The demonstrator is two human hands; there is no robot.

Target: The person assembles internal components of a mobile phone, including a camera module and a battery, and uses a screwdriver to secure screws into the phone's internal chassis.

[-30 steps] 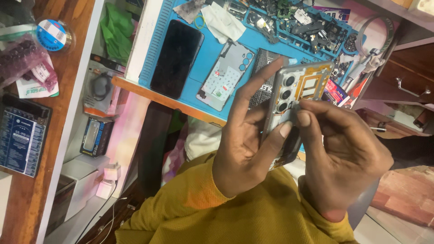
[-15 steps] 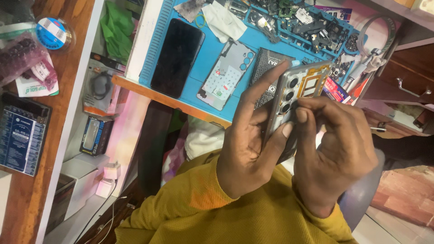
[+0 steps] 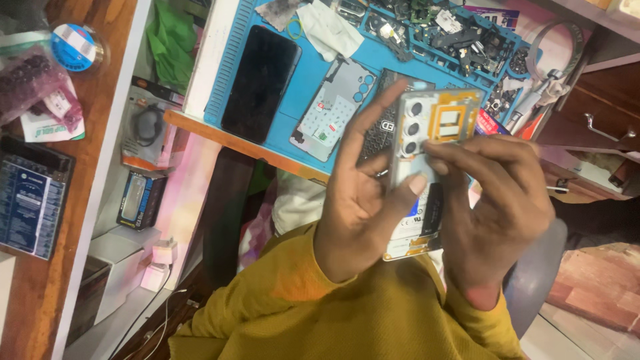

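Both my hands hold an opened phone body point(image 3: 437, 123) upright over the edge of the blue work mat point(image 3: 313, 80). The body shows three camera rings and a yellow-orange inner frame at its top. My left hand point(image 3: 363, 203) grips its left side, index finger stretched up along the edge and thumb pressed on its face. My right hand point(image 3: 497, 207) covers the lower right, its fingertips resting on the face just below the camera rings. Yellow sleeves point(image 3: 347, 313) cover both my arms.
On the mat lie a black phone screen point(image 3: 260, 83), a grey back panel point(image 3: 337, 110), a white cloth point(image 3: 330, 30) and a tray of small parts point(image 3: 460, 37). Left is a wooden shelf point(image 3: 100, 100) with a tape roll point(image 3: 73, 47) and a dark blue box point(image 3: 30, 197).
Both hands have shifted the phone body slightly up and to the right. My right fingertips have slid across its face toward the camera rings.
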